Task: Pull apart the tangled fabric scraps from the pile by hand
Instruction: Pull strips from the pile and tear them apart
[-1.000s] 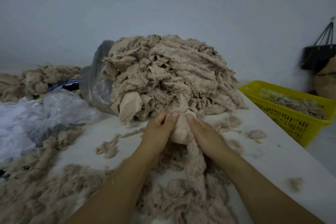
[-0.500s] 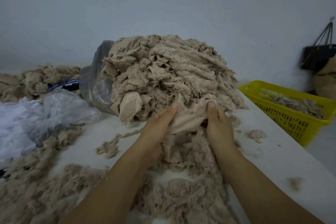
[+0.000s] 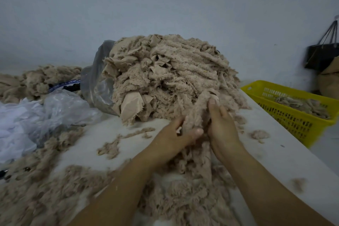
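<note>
Pale wall (image 3: 165,5) at the back, and a white table (image 3: 275,161) carrying everything I have to work with. Just beyond the fingertips rises the pile (image 3: 165,79) of tangled beige scraps, its far-left flank sitting in a grey plastic bag (image 3: 97,86).

Both hands grip one fuzzy strip (image 3: 196,113) at the pile's near face. The right hand (image 3: 222,126) pinches its upper end, thumb (image 3: 212,102) pressed on top and the other fingers curled behind, out of my sight. The left hand (image 3: 176,134) holds it lower, thumb (image 3: 197,131) laid across the fluff and fingers wrapped beneath.

The strip's long axis runs from the right thumb, where it touches the pile, down past the left thumb into the loose scraps (image 3: 183,198) on my side of the hands. As I judge it, the upper end is not yet free, so the coming pull should go away from the pile along that axis. The right hand is nearer the snag, and the left hand anchors the tail.

Outward of the right hand's knuckles, well apart, a yellow basket (image 3: 293,124) holds a thin layer of sorted pieces (image 3: 297,104). Outward of the left hand lies crumpled clear plastic (image 3: 45,112), and I cannot tell whether anything is inside.
</note>
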`<state>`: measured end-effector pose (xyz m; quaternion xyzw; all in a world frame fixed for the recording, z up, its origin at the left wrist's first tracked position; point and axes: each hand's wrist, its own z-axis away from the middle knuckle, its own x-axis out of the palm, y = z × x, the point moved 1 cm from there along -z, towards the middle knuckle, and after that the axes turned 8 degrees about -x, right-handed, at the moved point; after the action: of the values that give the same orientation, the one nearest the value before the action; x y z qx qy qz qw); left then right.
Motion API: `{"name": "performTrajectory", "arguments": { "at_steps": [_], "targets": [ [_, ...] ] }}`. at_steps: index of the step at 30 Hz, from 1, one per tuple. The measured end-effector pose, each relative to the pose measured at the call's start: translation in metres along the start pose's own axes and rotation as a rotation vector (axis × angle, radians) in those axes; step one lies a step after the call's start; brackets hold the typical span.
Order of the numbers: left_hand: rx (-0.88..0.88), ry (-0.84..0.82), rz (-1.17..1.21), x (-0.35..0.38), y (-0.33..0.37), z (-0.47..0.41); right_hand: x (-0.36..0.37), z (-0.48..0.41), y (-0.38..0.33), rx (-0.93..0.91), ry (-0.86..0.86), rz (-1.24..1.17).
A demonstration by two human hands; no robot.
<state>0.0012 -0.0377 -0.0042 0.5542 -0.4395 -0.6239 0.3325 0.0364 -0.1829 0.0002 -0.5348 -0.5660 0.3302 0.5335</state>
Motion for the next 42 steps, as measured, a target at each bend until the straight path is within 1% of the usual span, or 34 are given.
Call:
{"name": "performTrajectory", "arguments": {
  "at_steps": [1,2,4,7,9,13,15,17,18,20,23,26,27,28,29,30,31,32,33,34,35,36,38,39,42],
  "targets": [
    [0.005,-0.016,-0.030,0.004,-0.004,-0.003,0.001,0.001,-0.001,0.012,-0.014,-0.037],
    [0.005,0.009,-0.060,0.004,-0.005,-0.006,0.000,0.001,-0.001,0.013,-0.011,-0.042],
    [-0.010,0.113,-0.134,-0.003,-0.005,-0.009,-0.004,-0.002,-0.002,0.016,0.036,-0.023],
    [0.032,0.222,-0.268,-0.012,-0.006,-0.010,-0.009,-0.008,-0.003,0.017,0.110,0.040],
    [0.064,0.298,-0.288,-0.014,-0.005,-0.007,-0.008,-0.009,-0.002,0.011,0.118,0.051],
    [0.071,0.426,-0.297,-0.018,0.001,-0.006,-0.003,-0.006,-0.001,-0.005,0.120,0.060],
    [0.118,0.486,-0.292,-0.016,0.004,-0.005,-0.001,-0.005,-0.001,-0.006,0.113,0.058],
    [0.138,0.514,-0.166,-0.017,0.007,-0.002,-0.001,-0.006,-0.001,-0.006,0.098,0.040],
    [0.124,0.502,-0.045,-0.019,0.006,-0.001,-0.002,-0.008,-0.001,0.001,0.099,0.020],
    [0.035,0.451,0.242,-0.024,0.004,-0.002,-0.006,-0.013,0.000,0.036,0.118,-0.001],
    [-0.089,0.406,0.499,-0.028,-0.005,-0.006,-0.016,-0.018,0.002,0.094,0.127,-0.006],
    [-0.094,0.427,1.000,-0.047,-0.007,-0.013,-0.023,-0.018,-0.002,0.102,0.139,-0.051],
    [-0.098,0.459,1.090,-0.056,-0.011,-0.015,-0.025,-0.017,-0.005,0.087,0.161,-0.044],
    [-0.124,0.508,1.058,-0.063,-0.015,-0.014,-0.026,-0.016,-0.008,0.060,0.171,-0.013],
    [-0.172,0.538,0.871,-0.066,-0.019,-0.013,-0.025,-0.013,-0.011,0.033,0.149,0.053],
    [-0.212,0.522,0.603,-0.063,-0.021,-0.012,-0.022,-0.007,-0.014,-0.004,0.089,0.146],
    [-0.221,0.459,0.378,-0.056,-0.021,-0.010,-0.016,-0.001,-0.016,-0.051,0.008,0.245],
    [-0.204,0.351,0.258,-0.045,-0.018,-0.009,-0.011,0.006,-0.015,-0.113,-0.085,0.342],
    [-0.181,0.236,0.254,-0.036,-0.013,-0.008,-0.004,0.014,-0.014,-0.187,-0.204,0.444],
    [-0.167,0.132,0.325,-0.028,-0.007,-0.006,0.001,0.021,-0.013,-0.261,-0.334,0.541],
    [-0.156,0.068,0.392,-0.023,-0.003,-0.005,0.006,0.027,-0.011,-0.316,-0.454,0.620],
    [-0.139,0.039,0.433,-0.019,0.000,-0.004,0.010,0.031,-0.006,-0.349,-0.553,0.670],
    [-0.125,0.072,0.523,-0.017,0.003,-0.003,0.012,0.033,-0.001,-0.350,-0.664,0.738],
    [-0.141,0.112,0.632,-0.017,0.004,-0.003,0.011,0.032,0.000,-0.339,-0.691,0.760],
    [-0.160,0.190,0.961,-0.029,0.006,-0.003,0.008,0.028,0.005,-0.315,-0.702,0.834]
  ]
}}
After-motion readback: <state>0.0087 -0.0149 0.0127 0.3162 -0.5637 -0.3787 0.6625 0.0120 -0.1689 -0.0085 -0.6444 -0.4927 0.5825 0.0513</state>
